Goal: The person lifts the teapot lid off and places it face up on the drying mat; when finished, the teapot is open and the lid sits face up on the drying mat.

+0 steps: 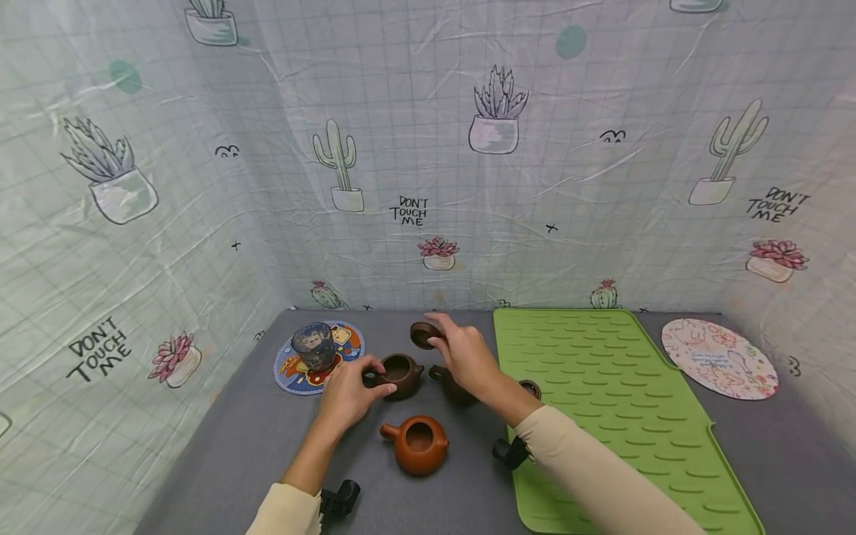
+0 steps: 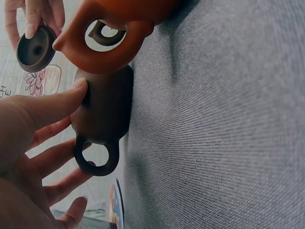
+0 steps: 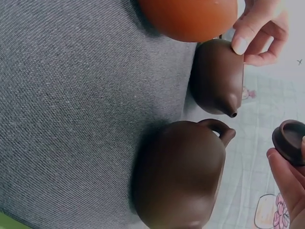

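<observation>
My left hand [image 1: 349, 394] holds a small dark brown teapot [image 1: 405, 386] at its rim, thumb on the near side and fingers behind by the handle. The pot stands on the grey cloth without a lid. Above and to its right, my right hand [image 1: 469, 358] pinches a round dark brown lid [image 1: 423, 336], tilted so its hollow underside shows. Below that hand sits a second brown teapot [image 3: 181, 171], partly hidden by the forearm in the head view. Nearer to me, an orange-brown clay teapot [image 1: 419, 462] stands with its top uncovered.
A dark patterned glass [image 1: 313, 348] stands on a colourful round mat [image 1: 287, 379] at the left. On the right lie a green ridged mat [image 1: 602, 416] and a pink floral oval mat [image 1: 722, 360]. A small round brown item [image 1: 530, 388] shows behind my right wrist.
</observation>
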Demonstrator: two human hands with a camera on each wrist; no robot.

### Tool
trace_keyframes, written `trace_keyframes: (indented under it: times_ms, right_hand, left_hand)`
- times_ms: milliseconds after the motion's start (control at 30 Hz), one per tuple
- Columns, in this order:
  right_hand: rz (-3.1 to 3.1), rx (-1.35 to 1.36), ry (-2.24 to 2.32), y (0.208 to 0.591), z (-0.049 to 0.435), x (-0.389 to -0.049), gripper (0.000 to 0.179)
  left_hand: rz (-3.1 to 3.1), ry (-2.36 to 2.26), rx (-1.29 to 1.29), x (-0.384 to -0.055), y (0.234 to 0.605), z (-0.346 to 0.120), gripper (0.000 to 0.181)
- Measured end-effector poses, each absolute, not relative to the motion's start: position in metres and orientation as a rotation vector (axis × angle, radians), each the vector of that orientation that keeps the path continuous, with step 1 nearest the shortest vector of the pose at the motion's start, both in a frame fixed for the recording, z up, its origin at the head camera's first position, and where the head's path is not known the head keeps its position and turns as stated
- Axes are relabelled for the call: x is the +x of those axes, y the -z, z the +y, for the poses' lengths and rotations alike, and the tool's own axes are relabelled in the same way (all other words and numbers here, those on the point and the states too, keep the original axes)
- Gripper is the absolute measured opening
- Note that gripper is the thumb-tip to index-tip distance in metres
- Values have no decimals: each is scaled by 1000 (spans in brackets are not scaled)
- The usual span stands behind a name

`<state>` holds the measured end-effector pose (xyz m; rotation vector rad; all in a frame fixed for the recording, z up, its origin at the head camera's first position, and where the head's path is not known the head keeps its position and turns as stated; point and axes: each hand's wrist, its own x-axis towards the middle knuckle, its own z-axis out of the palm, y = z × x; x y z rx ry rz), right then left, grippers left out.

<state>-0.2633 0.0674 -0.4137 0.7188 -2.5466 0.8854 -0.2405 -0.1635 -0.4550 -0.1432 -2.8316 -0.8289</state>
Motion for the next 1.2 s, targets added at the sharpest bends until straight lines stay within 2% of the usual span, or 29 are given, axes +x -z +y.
trace_keyframes:
  times_ms: [333,600,1200]
  right_hand:
    - [-2500,749,-982,415,69,-262,31]
    - [-2471,779,-1049,410,70,-264,12]
    - [-2393,767,-1173,399,71,-256,29]
  left_hand:
    - [-2848,828,-134,-241,453,-163,27]
    - [-2838,822,-131,-241,453,-163,26]
    - [-2852,822,-132,-239,450,-163,27]
